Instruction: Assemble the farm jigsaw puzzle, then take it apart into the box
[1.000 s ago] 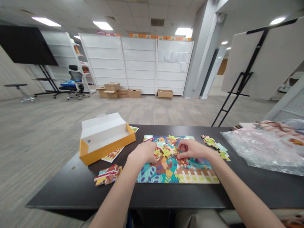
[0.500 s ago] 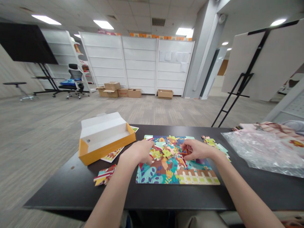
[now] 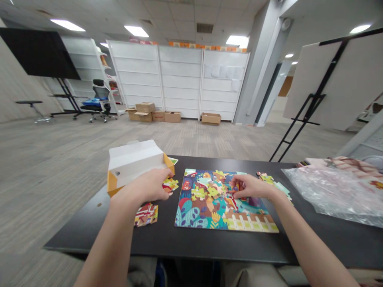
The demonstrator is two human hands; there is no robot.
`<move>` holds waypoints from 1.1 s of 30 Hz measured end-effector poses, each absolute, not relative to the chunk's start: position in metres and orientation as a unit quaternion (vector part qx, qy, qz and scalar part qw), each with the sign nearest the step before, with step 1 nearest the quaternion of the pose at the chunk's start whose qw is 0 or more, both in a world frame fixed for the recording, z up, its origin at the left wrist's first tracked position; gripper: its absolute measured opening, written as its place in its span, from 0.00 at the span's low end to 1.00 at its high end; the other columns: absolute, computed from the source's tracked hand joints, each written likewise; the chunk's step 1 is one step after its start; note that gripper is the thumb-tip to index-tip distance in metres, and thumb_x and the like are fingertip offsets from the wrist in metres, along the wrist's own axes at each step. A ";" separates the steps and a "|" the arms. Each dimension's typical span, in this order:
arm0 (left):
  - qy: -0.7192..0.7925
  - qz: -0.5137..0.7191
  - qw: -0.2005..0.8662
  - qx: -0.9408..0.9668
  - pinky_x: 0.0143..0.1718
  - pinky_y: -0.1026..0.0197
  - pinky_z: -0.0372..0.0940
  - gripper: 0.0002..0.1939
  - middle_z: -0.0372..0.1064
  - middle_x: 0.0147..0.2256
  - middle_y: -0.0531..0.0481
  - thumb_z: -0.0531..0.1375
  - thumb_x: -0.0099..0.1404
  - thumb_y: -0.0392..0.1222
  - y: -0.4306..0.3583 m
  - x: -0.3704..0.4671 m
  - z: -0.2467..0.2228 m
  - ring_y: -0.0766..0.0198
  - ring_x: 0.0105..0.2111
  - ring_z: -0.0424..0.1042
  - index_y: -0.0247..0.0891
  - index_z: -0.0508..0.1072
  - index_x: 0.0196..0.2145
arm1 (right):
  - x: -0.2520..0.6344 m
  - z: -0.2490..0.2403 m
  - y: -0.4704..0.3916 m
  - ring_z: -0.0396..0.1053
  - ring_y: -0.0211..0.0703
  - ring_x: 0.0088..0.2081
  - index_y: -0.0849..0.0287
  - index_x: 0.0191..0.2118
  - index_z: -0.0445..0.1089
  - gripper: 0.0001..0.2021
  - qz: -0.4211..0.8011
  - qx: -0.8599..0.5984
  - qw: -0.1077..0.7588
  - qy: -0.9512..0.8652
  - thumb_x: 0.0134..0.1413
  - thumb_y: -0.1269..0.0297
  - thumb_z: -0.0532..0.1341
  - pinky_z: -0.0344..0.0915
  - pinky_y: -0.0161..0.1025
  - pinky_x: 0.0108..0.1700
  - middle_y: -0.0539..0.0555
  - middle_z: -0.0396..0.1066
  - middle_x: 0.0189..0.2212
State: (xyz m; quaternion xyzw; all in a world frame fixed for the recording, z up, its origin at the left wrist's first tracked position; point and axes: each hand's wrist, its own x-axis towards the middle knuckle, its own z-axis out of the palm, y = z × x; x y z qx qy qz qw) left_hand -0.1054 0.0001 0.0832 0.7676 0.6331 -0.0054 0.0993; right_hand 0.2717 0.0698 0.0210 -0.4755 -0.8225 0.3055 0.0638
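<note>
Left hand: yellow-green puzzle pieces are being pinched in its grip, left of the puzzle board.
Between thumb and fingers, the pieces are being held on the board's side of the hand, while the board's long axis is being presented left to right across the counter. Loose pieces on the board are being approached more nearly by the right hand, whose fingers are being curled; whether anything is being clasped there cannot be told.
</note>
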 end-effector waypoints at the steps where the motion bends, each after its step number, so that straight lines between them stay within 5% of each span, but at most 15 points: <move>1: 0.638 -0.008 0.099 0.763 0.51 0.55 0.66 0.30 0.74 0.52 0.40 0.64 0.52 0.41 -0.003 -0.111 0.084 0.48 0.51 0.74 0.37 0.72 0.55 | 0.272 0.020 0.071 0.66 0.42 0.30 0.59 0.38 0.69 0.19 0.301 -0.471 0.070 -0.826 0.44 0.52 0.70 0.61 0.36 0.31 0.50 0.70 0.27; 10: 0.710 -0.078 0.069 0.696 0.43 0.55 0.68 0.28 0.77 0.45 0.38 0.62 0.53 0.42 -0.025 -0.163 0.075 0.47 0.45 0.76 0.35 0.73 0.53 | 0.272 0.029 0.069 0.70 0.43 0.27 0.59 0.37 0.72 0.21 0.360 -0.441 0.127 -0.812 0.53 0.43 0.63 0.65 0.38 0.30 0.54 0.75 0.28; 16: 0.644 -0.032 0.101 0.758 0.50 0.56 0.66 0.30 0.74 0.52 0.42 0.63 0.52 0.37 -0.018 -0.150 0.044 0.50 0.51 0.74 0.40 0.72 0.55 | 0.309 0.035 0.084 0.73 0.45 0.29 0.60 0.45 0.73 0.26 0.341 -0.480 0.312 -0.746 0.52 0.41 0.63 0.68 0.40 0.32 0.56 0.77 0.30; 19: 0.635 -0.037 0.108 0.764 0.52 0.55 0.66 0.32 0.72 0.54 0.41 0.62 0.52 0.35 -0.010 -0.141 0.031 0.49 0.53 0.72 0.39 0.70 0.57 | 0.337 0.030 0.095 0.74 0.46 0.29 0.60 0.41 0.73 0.20 0.281 -0.549 0.350 -0.705 0.54 0.46 0.60 0.68 0.38 0.30 0.57 0.78 0.29; 23: 0.635 -0.061 0.108 0.763 0.54 0.54 0.65 0.29 0.72 0.53 0.40 0.62 0.55 0.36 -0.004 -0.132 0.028 0.49 0.53 0.72 0.38 0.70 0.57 | 0.372 0.023 0.103 0.71 0.41 0.22 0.60 0.34 0.75 0.09 0.145 -0.705 0.245 -0.650 0.52 0.63 0.59 0.63 0.35 0.25 0.54 0.75 0.23; 26: 0.633 -0.065 0.106 0.764 0.53 0.53 0.66 0.28 0.72 0.53 0.39 0.62 0.57 0.38 -0.001 -0.126 0.028 0.48 0.52 0.73 0.37 0.70 0.56 | 0.391 0.019 0.104 0.69 0.40 0.20 0.60 0.33 0.76 0.09 0.150 -0.748 0.152 -0.628 0.48 0.70 0.59 0.62 0.34 0.24 0.54 0.76 0.23; 33: 0.647 -0.066 0.089 0.755 0.54 0.52 0.65 0.32 0.71 0.55 0.38 0.66 0.55 0.41 0.000 -0.120 0.032 0.46 0.54 0.72 0.38 0.69 0.58 | 0.403 0.014 0.106 0.75 0.48 0.31 0.58 0.27 0.77 0.08 0.082 -0.765 0.048 -0.637 0.40 0.74 0.62 0.65 0.38 0.34 0.58 0.79 0.29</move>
